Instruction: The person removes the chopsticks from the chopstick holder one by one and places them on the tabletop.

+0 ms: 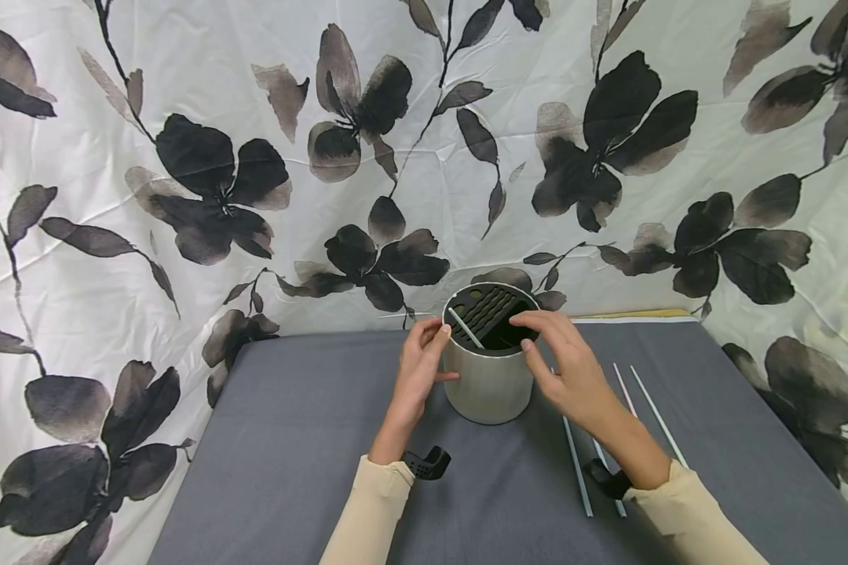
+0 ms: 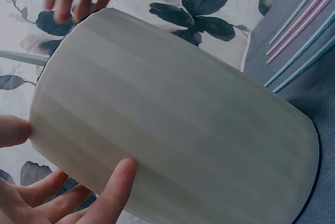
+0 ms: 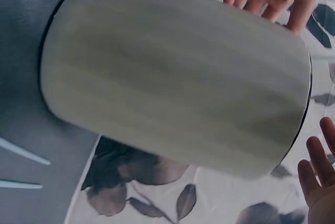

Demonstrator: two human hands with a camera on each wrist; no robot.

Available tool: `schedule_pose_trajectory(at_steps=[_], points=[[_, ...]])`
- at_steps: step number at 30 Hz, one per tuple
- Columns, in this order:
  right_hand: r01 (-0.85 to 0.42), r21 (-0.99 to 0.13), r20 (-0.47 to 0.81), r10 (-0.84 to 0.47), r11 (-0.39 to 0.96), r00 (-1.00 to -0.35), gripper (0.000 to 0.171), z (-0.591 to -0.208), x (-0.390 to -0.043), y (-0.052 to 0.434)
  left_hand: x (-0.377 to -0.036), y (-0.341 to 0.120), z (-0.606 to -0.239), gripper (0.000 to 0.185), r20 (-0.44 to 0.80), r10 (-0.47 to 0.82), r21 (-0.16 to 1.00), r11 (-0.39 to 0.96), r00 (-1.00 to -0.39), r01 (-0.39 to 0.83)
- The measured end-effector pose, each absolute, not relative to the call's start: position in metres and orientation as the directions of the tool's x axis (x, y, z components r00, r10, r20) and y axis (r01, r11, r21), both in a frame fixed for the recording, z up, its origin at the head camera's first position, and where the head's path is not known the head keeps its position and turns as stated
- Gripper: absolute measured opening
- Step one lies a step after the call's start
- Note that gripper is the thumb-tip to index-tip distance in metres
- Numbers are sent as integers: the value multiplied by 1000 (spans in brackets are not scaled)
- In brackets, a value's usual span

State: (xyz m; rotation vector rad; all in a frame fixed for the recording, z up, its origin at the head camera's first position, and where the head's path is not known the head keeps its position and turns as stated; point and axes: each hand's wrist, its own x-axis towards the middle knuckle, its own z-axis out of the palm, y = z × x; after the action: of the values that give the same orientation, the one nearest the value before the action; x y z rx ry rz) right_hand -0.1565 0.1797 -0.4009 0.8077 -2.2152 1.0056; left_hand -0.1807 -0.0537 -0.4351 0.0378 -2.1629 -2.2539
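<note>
A pale cylindrical utensil holder point(image 1: 491, 388) stands upright on the table, with a dark divided insert point(image 1: 491, 310) in its top. One pale chopstick point(image 1: 466, 328) leans in it, its upper end sticking out past the rim. My left hand point(image 1: 417, 369) rests against the holder's left side, with fingertips touching the rim and wall. My right hand point(image 1: 568, 373) hovers around the right rim, fingers spread and apart from the chopstick; nothing shows between them. In the left wrist view the holder's wall point(image 2: 178, 109) hides the chopstick's lower part.
Right of the holder lie several loose chopsticks: blue ones point(image 1: 575, 467), pink ones point(image 2: 301, 20) and a pale one point(image 1: 657, 416). My right forearm passes over some of them. A grey cloth point(image 1: 290, 439) covers the table. Behind it hangs a floral curtain point(image 1: 466, 204).
</note>
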Motion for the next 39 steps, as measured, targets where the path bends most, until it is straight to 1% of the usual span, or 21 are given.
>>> schedule_pose_trajectory(at_steps=[2, 5, 10, 15, 23, 26, 31, 34, 39], points=[[-739, -404, 697, -342, 539, -630, 39, -399, -160, 172, -182, -54, -436, 49, -6, -36, 999, -39, -999, -5], [-754, -353, 676, -405, 554, -615, 39, -397, -163, 161, -184, -53, -436, 49, -4, -45, 999, -36, -999, -3], [-738, -299, 624, -461, 605, -631, 35, -400, -168, 148, -186, -51, -437, 50, 2, -43, 999, -34, -999, 3], [-714, -284, 595, -466, 640, -655, 30, -406, -171, 143, -188, -49, -439, 50, 1, -34, 999, -40, -999, 3], [-724, -343, 628, -427, 599, -650, 25, -406, -178, 145, -192, -49, -440, 49, 12, -47, 999, -43, -999, 14], [-707, -402, 627, -388, 582, -676, 24, -405, -178, 145, -192, -49, -440, 49, 14, -49, 999, -39, -999, 16], [-649, -505, 588, -323, 570, -741, 18, -404, -176, 146, -191, -49, -440, 49, 14, -52, 999, -35, -999, 16], [-628, -525, 570, -311, 574, -760, 15, -403, -174, 145, -189, -49, -439, 48, 17, -52, 999, -36, -999, 19], [-628, -523, 559, -325, 576, -763, 15, -401, -170, 144, -187, -51, -440, 50, 16, -47, 999, -33, -999, 17]])
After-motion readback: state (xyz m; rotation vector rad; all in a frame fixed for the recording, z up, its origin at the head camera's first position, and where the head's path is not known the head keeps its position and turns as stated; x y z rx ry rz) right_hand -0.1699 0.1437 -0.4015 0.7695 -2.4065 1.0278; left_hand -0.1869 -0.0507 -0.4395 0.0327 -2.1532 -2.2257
